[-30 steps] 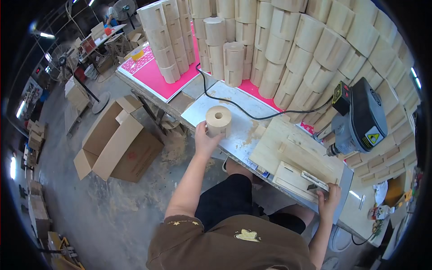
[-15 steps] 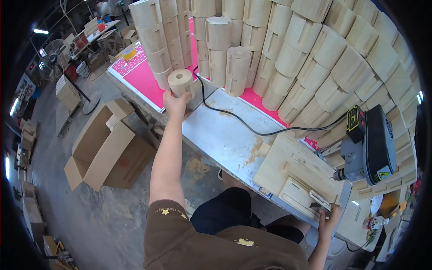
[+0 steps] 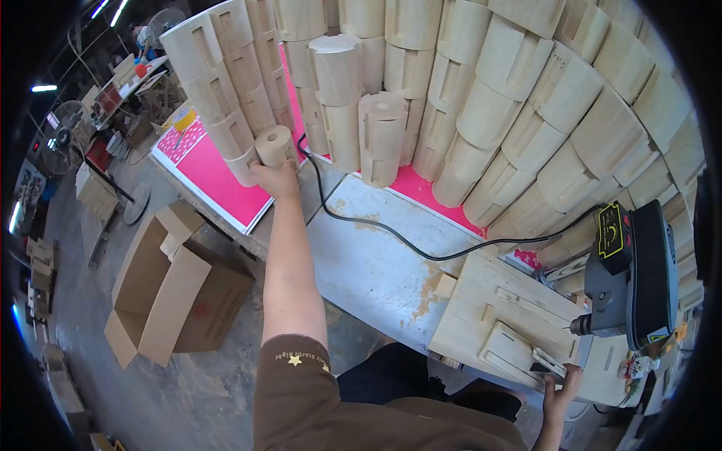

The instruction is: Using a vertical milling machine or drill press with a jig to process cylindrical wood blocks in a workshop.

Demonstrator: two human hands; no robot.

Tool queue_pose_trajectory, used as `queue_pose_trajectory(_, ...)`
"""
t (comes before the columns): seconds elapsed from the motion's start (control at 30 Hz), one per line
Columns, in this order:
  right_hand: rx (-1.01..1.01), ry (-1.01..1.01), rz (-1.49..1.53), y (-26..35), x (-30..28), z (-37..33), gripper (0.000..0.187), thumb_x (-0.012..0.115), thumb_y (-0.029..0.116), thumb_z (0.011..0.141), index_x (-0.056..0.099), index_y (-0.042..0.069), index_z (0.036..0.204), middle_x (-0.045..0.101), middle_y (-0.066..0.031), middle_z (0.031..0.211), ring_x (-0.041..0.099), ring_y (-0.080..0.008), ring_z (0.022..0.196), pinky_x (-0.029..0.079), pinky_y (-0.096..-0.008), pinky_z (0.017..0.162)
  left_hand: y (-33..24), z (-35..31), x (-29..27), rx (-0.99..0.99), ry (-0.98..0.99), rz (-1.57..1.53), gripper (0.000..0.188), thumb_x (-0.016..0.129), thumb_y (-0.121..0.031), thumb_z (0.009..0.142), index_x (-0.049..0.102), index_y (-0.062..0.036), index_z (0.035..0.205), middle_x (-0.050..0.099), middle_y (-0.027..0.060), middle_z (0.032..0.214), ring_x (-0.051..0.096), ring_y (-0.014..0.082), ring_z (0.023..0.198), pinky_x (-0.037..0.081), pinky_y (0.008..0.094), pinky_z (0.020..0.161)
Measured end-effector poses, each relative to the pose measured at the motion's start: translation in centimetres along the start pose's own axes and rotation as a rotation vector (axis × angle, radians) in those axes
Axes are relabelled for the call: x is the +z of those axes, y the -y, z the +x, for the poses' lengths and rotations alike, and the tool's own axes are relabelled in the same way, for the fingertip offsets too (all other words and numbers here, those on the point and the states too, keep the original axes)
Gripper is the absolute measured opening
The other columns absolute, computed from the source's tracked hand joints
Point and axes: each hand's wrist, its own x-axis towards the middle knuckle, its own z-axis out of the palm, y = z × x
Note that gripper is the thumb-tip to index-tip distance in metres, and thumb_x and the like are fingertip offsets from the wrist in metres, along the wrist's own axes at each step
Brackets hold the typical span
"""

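My left arm stretches far out, and my left hand (image 3: 277,180) is closed around the lower part of a short wooden cylinder (image 3: 274,141) with a round hole in its top. It stands upright beside a stack of pale wooden cylinders (image 3: 218,90) with slots cut in their sides. At the right, my right hand (image 3: 562,392) is closed at the end of a narrow wooden strip (image 3: 549,362) on a wooden jig (image 3: 508,353). The jig lies on a wooden board (image 3: 470,312). Part of the grip is hidden by the fingers.
A bench drill (image 3: 632,278) stands right of the board, its chuck above the board's edge. A black cable (image 3: 383,230) crosses the white worktop (image 3: 361,263). Stacked slotted cylinders (image 3: 519,113) wall off the far side. An open cardboard box (image 3: 173,293) sits on the floor at left.
My left hand and the wooden cylinder have moved forward, closer against the left stack. The view has shifted. My right hand stays at the strip on the jig.
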Motion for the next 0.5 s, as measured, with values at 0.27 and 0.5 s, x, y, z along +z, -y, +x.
queue_pose_trajectory(0.27, -0.002, 0.002, -0.003, 0.5, 0.0, 0.3, 0.042, 0.071, 0.015, 0.067, 0.049, 0.003, 0.1, 0.05, -0.0163, 0.092, 0.047, -0.0366, 0.087, 0.038, -0.0428, 0.078, -3.7, -0.9, 0.4, -0.117, -0.108, 0.405, 0.075, 0.082, -0.019, 0.057, 0.04, 0.0059, 0.114, 0.049, 0.0266, 0.11, 0.052, 0.0419, 0.101, 0.043, 0.0457, 0.09)
queue_pose_trajectory(0.5, 0.007, -0.023, -0.004, 0.6, 0.0, 0.3, 0.043, 0.072, 0.015, 0.065, 0.05, 0.004, 0.1, 0.052, -0.0159, 0.094, 0.048, -0.0372, 0.089, 0.038, -0.0439, 0.078, -7.2, -0.3, 1.4, -0.122, -0.06, 0.093, 0.068, 0.081, -0.026, 0.062, 0.042, 0.0032, 0.109, 0.054, 0.0183, 0.098, 0.056, 0.0341, 0.089, 0.046, 0.0398, 0.08)
